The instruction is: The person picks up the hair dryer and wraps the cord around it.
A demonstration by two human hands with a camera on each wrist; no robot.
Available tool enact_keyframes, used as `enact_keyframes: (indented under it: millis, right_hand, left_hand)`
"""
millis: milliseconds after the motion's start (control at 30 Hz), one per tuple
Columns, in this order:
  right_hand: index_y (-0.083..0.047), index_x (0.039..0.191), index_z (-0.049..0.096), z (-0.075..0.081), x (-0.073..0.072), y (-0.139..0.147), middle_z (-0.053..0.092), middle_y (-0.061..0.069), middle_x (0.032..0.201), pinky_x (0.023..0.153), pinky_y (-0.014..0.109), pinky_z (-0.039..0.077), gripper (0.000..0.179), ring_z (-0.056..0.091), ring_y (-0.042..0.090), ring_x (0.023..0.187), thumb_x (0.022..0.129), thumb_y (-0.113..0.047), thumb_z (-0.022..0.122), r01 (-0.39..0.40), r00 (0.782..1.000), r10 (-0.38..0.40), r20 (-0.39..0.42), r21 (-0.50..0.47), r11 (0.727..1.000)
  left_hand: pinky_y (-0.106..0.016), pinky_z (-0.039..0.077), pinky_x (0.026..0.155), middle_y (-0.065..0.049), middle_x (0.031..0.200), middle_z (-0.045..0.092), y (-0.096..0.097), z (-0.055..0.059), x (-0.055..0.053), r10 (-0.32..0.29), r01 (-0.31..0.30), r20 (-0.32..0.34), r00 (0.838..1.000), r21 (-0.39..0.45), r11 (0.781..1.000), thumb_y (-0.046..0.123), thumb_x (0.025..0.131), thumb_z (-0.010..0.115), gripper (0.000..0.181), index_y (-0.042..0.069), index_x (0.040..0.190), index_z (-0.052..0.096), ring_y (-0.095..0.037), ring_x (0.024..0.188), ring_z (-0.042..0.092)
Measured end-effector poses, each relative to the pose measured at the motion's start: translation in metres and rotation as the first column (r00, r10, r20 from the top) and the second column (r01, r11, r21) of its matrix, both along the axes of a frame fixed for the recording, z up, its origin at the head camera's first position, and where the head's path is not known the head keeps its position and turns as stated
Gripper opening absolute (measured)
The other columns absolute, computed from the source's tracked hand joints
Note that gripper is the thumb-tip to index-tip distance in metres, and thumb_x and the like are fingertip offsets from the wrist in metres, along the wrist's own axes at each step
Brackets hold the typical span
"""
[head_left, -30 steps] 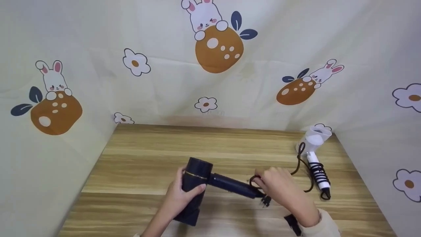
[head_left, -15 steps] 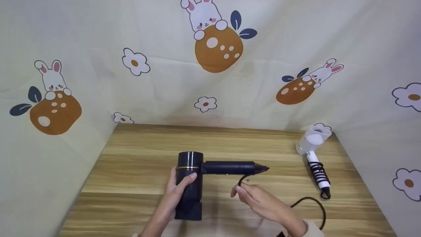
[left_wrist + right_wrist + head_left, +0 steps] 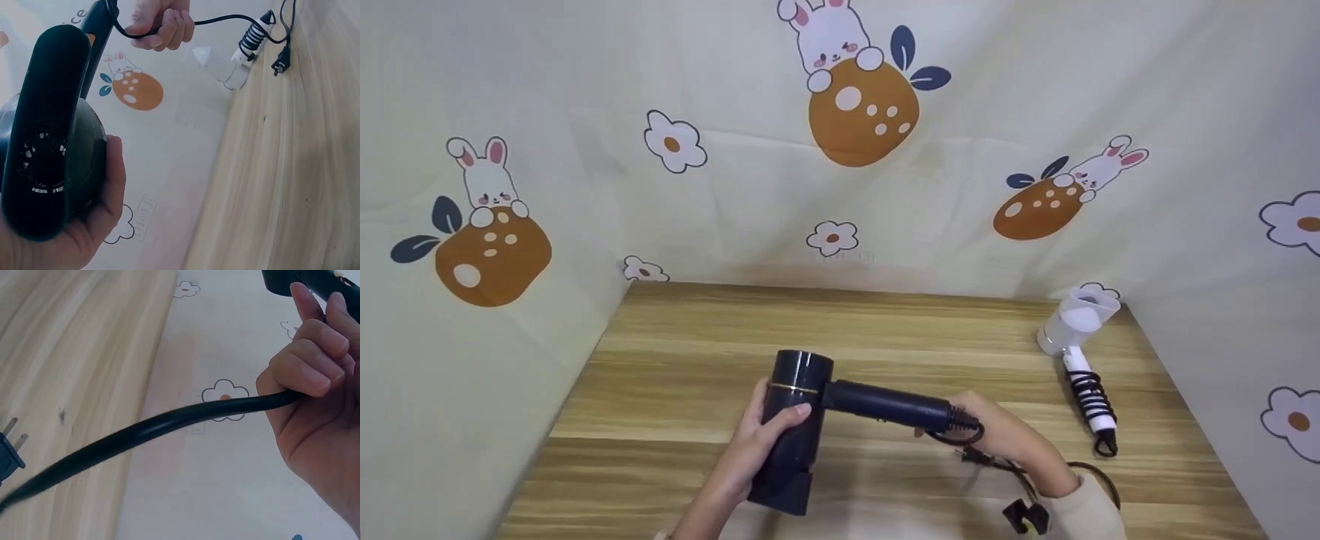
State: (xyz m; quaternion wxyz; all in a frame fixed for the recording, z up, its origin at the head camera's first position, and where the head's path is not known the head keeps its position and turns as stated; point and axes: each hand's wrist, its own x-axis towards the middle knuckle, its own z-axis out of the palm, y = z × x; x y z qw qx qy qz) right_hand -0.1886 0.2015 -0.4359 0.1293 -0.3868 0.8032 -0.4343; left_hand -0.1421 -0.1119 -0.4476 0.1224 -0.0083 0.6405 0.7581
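I can see the left hand (image 3: 761, 439) clasped in a curved grip, thumb (image 3: 790, 418) on the near side, its bare forearm (image 3: 703, 510) slanting upward; opposite, the right hand (image 3: 990, 426) angles inward beyond a pale sleeve (image 3: 1086, 516), with several fingers (image 3: 309, 376) folded in toward the palm (image 3: 334, 422)

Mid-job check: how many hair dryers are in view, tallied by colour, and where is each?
Dark hair dryer: 1, gripped in the left hand
White hair dryer: 1, on the wood-grain table
Total: 2 hair dryers
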Motion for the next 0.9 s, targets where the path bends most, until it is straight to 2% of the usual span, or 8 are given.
enact_keyframes:
  millis: [100,167,267,367,433,533,767,900]
  right_hand:
    - [-0.005,0.087,0.069,0.007,-0.002,0.001,0.068,0.008,0.075,0.065,0.021,0.050,0.009,0.057,0.001,0.065,0.086,-0.008,0.060,0.071,0.997,-0.073,0.018,0.087,0.994]
    - [-0.005,0.084,0.068,0.012,-0.002,0.000,0.067,0.006,0.072,0.063,0.019,0.048,0.010,0.053,0.000,0.062,0.086,-0.010,0.060,0.122,0.992,-0.126,0.018,0.147,0.982]
    - [-0.007,0.083,0.068,0.018,-0.001,-0.001,0.065,0.000,0.071,0.060,0.017,0.045,0.014,0.049,-0.002,0.060,0.087,-0.018,0.061,0.185,0.983,-0.181,-0.036,0.207,0.961]
    - [-0.008,0.081,0.066,0.023,0.000,-0.002,0.059,-0.005,0.067,0.054,0.016,0.041,0.016,0.043,-0.003,0.057,0.088,-0.022,0.061,0.221,0.975,-0.208,-0.085,0.195,0.956]
    - [-0.008,0.081,0.064,0.025,0.001,-0.002,0.053,-0.007,0.065,0.050,0.015,0.037,0.018,0.040,-0.003,0.055,0.089,-0.023,0.060,0.224,0.974,-0.212,-0.086,0.178,0.958]
    - [-0.010,0.082,0.062,0.028,0.003,-0.005,0.048,-0.010,0.064,0.048,0.015,0.035,0.019,0.038,-0.003,0.054,0.092,-0.024,0.057,0.209,0.977,-0.197,-0.080,0.179,0.961]
    - [-0.014,0.081,0.063,0.030,0.011,-0.014,0.061,-0.005,0.071,0.057,0.019,0.046,0.024,0.049,-0.002,0.061,0.097,-0.022,0.047,0.204,0.971,-0.183,-0.151,0.138,0.969]
    - [-0.017,0.079,0.061,0.033,0.016,-0.016,0.056,-0.008,0.065,0.052,0.018,0.042,0.024,0.044,-0.004,0.056,0.098,-0.021,0.047,0.220,0.963,-0.199,-0.185,0.105,0.970]
  left_hand:
    - [-0.042,0.055,0.062,-0.014,0.097,0.056,0.000,-0.001,0.000,-0.013,0.012,-0.023,1.000,-0.048,0.999,0.025,0.085,0.064,0.058,0.015,0.132,0.032,-0.025,0.074,0.063]
    - [-0.042,0.055,0.062,-0.016,0.098,0.056,0.000,-0.001,0.000,-0.015,0.012,-0.034,0.999,-0.081,0.997,0.025,0.084,0.065,0.059,0.015,0.131,0.033,-0.025,0.074,0.063]
    - [-0.041,0.055,0.063,-0.017,0.100,0.057,0.001,-0.002,-0.002,-0.017,0.009,-0.052,0.999,-0.151,0.989,0.026,0.082,0.067,0.062,0.014,0.132,0.033,-0.024,0.075,0.064]
    - [-0.037,0.054,0.065,-0.017,0.100,0.058,0.001,-0.004,-0.003,-0.011,-0.008,-0.081,0.997,-0.229,0.973,0.026,0.081,0.068,0.065,0.014,0.134,0.032,-0.022,0.076,0.063]
    - [-0.034,0.053,0.065,-0.016,0.099,0.059,0.001,-0.006,-0.003,-0.004,-0.025,-0.102,0.995,-0.281,0.959,0.027,0.081,0.069,0.068,0.014,0.135,0.031,-0.021,0.076,0.063]
    - [-0.034,0.054,0.063,-0.017,0.098,0.059,0.004,-0.010,-0.004,0.010,-0.045,-0.112,0.994,-0.314,0.948,0.027,0.080,0.070,0.070,0.015,0.136,0.030,-0.021,0.074,0.063]
    - [-0.033,0.053,0.062,-0.020,0.102,0.059,0.008,-0.017,-0.007,0.074,-0.114,-0.117,0.990,-0.385,0.916,0.033,0.079,0.071,0.071,0.014,0.135,0.032,-0.021,0.074,0.062]
    - [-0.032,0.053,0.063,-0.020,0.103,0.058,0.008,-0.019,-0.009,0.142,-0.176,-0.112,0.984,-0.408,0.896,0.035,0.079,0.071,0.068,0.011,0.132,0.034,-0.022,0.075,0.061]
